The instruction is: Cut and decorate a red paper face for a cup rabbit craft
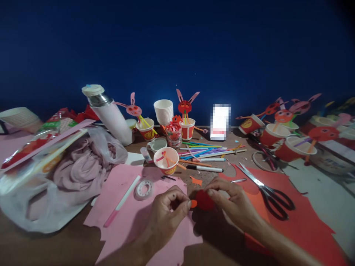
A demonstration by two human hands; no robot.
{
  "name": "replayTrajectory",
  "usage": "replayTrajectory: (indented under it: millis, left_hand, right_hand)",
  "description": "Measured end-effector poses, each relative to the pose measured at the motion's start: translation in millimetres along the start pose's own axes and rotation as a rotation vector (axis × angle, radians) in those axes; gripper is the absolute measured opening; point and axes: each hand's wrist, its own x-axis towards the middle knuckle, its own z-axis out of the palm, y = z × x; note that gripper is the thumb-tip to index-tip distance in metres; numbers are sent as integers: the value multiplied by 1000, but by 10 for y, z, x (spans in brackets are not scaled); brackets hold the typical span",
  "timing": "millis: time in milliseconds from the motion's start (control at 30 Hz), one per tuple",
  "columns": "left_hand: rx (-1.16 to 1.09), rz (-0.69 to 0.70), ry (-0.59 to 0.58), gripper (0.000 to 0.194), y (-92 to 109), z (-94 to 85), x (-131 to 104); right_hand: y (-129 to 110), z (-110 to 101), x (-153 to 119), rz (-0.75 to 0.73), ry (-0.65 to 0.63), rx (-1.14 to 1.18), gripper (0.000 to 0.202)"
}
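Observation:
Between finger and thumb, my left hand (172,208) pinches a small orange paper piece (193,203). My right hand (231,197) is closed on the edge of a round red paper piece (204,200), just to the right of the orange one. Both hands are low over the table, the left above pink paper (127,214) and the right beside red paper (294,207). A torn orange scrap (196,180) lies just beyond the fingers. Past it stands a paper cup (166,161) with orange and red pieces inside.
Open-bladed scissors (266,192) rest on the red paper. A tape roll (144,189) and pink marker (122,201) lie on the left sheet. Behind are pipe cleaners (208,150), a black marker (205,169), a leaning thermos (111,116), a plastic bag (41,218) and several cup figures (145,129).

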Motion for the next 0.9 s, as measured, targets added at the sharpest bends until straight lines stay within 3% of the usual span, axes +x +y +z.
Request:
replayTrajectory:
  millis: [167,333,600,733,800,900]
  left_hand:
    - [-134,-101,-18,21,83,125,36]
    - [-154,-127,-28,20,119,179,45]
    - [-136,-121,-32,18,60,200,57]
    - [-109,-151,-93,19,-1,167,52]
    - [-4,-79,-50,22,-48,126,28]
    - [352,224,-15,24,-135,81,-37]
  right_hand:
    - [28,8,-65,111,-32,124,15]
    - [45,36,-88,119,-37,162,13]
    - [39,98,-89,132,-42,127,17]
    - [58,84,-63,170,-25,137,17]
    - [99,38,-29,215,-13,154,16]
    - [189,-51,37,293,-7,160,19]
